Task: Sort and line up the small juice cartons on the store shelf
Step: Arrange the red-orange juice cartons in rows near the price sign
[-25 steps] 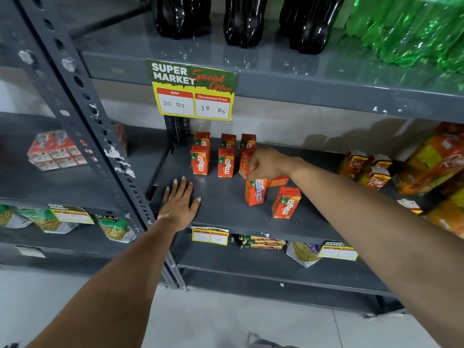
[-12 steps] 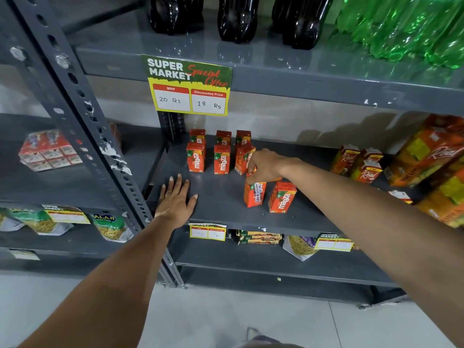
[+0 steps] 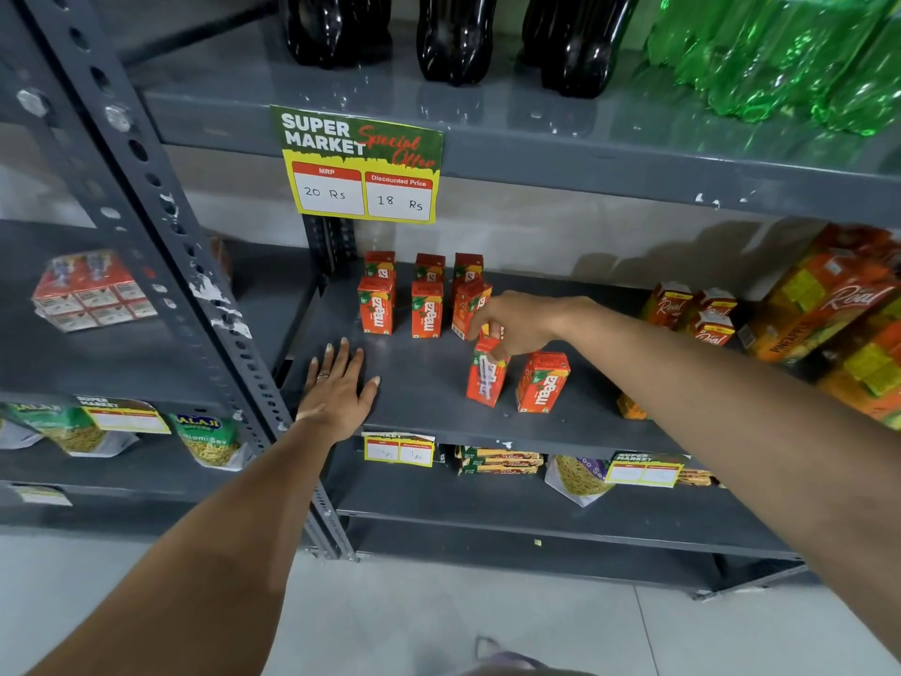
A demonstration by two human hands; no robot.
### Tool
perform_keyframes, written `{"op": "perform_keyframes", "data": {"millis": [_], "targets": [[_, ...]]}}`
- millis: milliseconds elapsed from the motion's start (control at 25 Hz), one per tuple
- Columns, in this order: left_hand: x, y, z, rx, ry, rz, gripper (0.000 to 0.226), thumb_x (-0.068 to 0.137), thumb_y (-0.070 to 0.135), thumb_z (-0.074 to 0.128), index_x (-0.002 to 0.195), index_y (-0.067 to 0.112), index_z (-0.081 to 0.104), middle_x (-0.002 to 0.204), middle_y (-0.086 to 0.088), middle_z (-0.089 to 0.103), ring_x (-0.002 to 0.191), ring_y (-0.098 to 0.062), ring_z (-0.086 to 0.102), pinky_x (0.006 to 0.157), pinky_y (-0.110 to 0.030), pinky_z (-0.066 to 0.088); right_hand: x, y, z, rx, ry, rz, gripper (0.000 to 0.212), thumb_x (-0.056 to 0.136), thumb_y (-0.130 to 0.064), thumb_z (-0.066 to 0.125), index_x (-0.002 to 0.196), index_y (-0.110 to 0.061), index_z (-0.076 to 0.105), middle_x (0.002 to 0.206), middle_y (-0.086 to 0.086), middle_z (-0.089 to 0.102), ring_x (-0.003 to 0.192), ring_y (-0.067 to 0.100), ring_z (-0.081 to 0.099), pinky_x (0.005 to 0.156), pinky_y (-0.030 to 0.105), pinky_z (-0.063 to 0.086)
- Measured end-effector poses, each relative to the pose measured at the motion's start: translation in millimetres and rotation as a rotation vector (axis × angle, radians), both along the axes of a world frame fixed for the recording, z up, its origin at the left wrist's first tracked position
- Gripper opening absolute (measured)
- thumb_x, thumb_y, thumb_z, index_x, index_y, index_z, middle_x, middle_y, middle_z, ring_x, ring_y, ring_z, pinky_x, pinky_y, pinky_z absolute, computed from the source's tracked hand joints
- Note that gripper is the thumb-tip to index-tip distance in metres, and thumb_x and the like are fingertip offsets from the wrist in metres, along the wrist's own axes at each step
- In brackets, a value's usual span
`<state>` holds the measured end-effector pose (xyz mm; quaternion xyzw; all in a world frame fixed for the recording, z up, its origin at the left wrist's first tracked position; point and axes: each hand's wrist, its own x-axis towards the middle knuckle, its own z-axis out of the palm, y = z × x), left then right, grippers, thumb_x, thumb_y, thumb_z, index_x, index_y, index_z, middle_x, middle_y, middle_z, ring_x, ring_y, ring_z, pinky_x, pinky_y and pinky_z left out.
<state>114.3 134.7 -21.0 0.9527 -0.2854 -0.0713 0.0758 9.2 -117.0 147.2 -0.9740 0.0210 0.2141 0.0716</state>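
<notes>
Grey metal forms the shelf (image 3: pixel 429 383) that carries the small juice cartons. The left hand (image 3: pixel 336 392) lies flat on the shelf near its front left corner, palm down, with the fingers spread and nothing held in them; a ring (image 3: pixel 322 376) is on one finger. The right hand (image 3: pixel 517 324) reaches in from the right side and its grip is pinching the top of one orange carton (image 3: pixel 487 375), which stands tilted near the middle of the shelf, with its printed back side turned to the camera. Just beside it, on the right, a second carton (image 3: pixel 542 383) stands upright near the front edge, apart from the hand. Toward the back left corner of the shelf, six cartons (image 3: pixel 423 295) stand in two rows of three; the front right one (image 3: pixel 470 307) leans and is close to the fingers of the right hand. On the edge of the shelf above hangs a green and yellow price sign (image 3: pixel 361 165) with 20 Rs and 18 Rs. At the right end of the shelf stand other juice boxes (image 3: pixel 692 314), well apart from the small cartons
</notes>
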Motion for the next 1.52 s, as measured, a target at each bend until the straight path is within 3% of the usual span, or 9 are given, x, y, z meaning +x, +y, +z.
{"op": "perform_keyframes", "data": {"millis": [280, 400, 560, 880, 1080, 1160, 1320, 1400, 1520], "targets": [[-0.5, -0.3, 0.9, -0.005, 0.003, 0.006, 0.064, 0.099, 0.050, 0.016, 0.153, 0.017, 0.002, 0.161, -0.006, -0.012, 0.147, -0.023, -0.014, 0.118, -0.040, -0.012, -0.2, -3.0, -2.1, -0.045, -0.011, 0.043, 0.060, 0.083, -0.035, 0.075, 0.138, -0.026, 0.053, 0.144, 0.000, 0.048, 0.127, 0.022, 0.049, 0.090, 0.028, 0.043], [-1.0, 0.1, 1.3, -0.008, 0.002, 0.003, 0.064, 0.099, 0.049, 0.016, 0.153, 0.017, 0.002, 0.161, -0.006, -0.012, 0.147, -0.023, -0.014, 0.118, -0.040, -0.012, -3.0, -5.4, -0.1, -0.100, 0.063, 0.101, 0.077, 0.075, -0.020, 0.083, 0.142, -0.031, 0.048, 0.149, -0.001, 0.040, 0.134, 0.022, 0.040, 0.101, 0.039, 0.045], [-1.2, -0.8, 1.1, -0.004, 0.004, 0.008, 0.065, 0.099, 0.049, 0.016, 0.153, 0.016, 0.000, 0.161, -0.006, -0.012, 0.147, -0.022, -0.014, 0.118, -0.039, -0.012, -1.2, -6.8, -6.8, -0.125, 0.008, 0.144, 0.061, 0.081, -0.007, 0.075, 0.134, -0.030, 0.056, 0.142, 0.001, 0.047, 0.131, 0.023, 0.045, 0.099, 0.039, 0.048], [-0.9, -0.2, 0.2, 0.000, 0.008, 0.011, 0.066, 0.099, 0.050, 0.015, 0.152, 0.015, 0.000, 0.161, -0.006, -0.012, 0.147, -0.022, -0.014, 0.118, -0.039, -0.012, -1.1, 1.5, -6.3, -0.167, 0.019, 0.038, 0.061, 0.084, -0.050, 0.068, 0.138, -0.027, 0.051, 0.136, 0.001, 0.056, 0.117, 0.024, 0.057, 0.089, 0.035, 0.049], [-0.9, -0.2, 0.3, -0.005, 0.000, 0.012, 0.066, 0.099, 0.050, 0.015, 0.153, 0.014, 0.002, 0.161, -0.006, -0.011, 0.147, -0.022, -0.013, 0.118, -0.040, -0.011, -6.7, 6.3, 1.0, -0.248, 0.067, 0.005, 0.064, 0.080, -0.066, 0.063, 0.125, -0.021, 0.061, 0.118, 0.001, 0.066, 0.095, 0.022, 0.064, 0.081, 0.035, 0.054], [-0.7, -0.3, 0.0, -0.006, 0.002, 0.010, 0.066, 0.099, 0.050, 0.015, 0.153, 0.014, 0.003, 0.161, -0.006, -0.011, 0.147, -0.022, -0.013, 0.118, -0.040, -0.011, -6.4, 4.9, 2.0, -0.234, 0.072, -0.018, 0.070, 0.075, -0.070, 0.065, 0.125, -0.022, 0.061, 0.120, 0.000, 0.065, 0.099, 0.023, 0.064, 0.084, 0.038, 0.054], [0.1, -0.6, 0.2, 0.000, 0.000, 0.010, 0.066, 0.098, 0.050, 0.014, 0.153, 0.014, 0.002, 0.161, -0.006, -0.012, 0.147, -0.022, -0.014, 0.118, -0.040, -0.011, -7.5, 4.8, -4.9, -0.180, 0.113, -0.004, 0.078, 0.071, -0.051, 0.081, 0.138, -0.026, 0.050, 0.136, -0.001, 0.055, 0.116, 0.024, 0.058, 0.090, 0.037, 0.052], [0.1, -0.5, -0.2, 0.004, 0.003, 0.008, 0.066, 0.098, 0.050, 0.014, 0.152, 0.014, 0.002, 0.161, -0.006, -0.013, 0.147, -0.022, -0.014, 0.118, -0.040, -0.011, -8.5, 6.3, -7.3, -0.163, 0.088, 0.015, 0.067, 0.078, -0.037, 0.080, 0.137, -0.022, 0.051, 0.133, 0.001, 0.057, 0.111, 0.022, 0.060, 0.086, 0.034, 0.052], [-0.3, -0.5, 0.2, 0.006, 0.004, 0.008, 0.066, 0.098, 0.050, 0.014, 0.153, 0.014, 0.002, 0.161, -0.006, -0.013, 0.147, -0.022, -0.015, 0.118, -0.040, -0.011, -10.0, 7.0, -5.2, -0.173, 0.097, 0.014, 0.062, 0.079, -0.038, 0.078, 0.133, -0.020, 0.054, 0.124, 0.001, 0.061, 0.103, 0.020, 0.063, 0.084, 0.035, 0.055]]}}
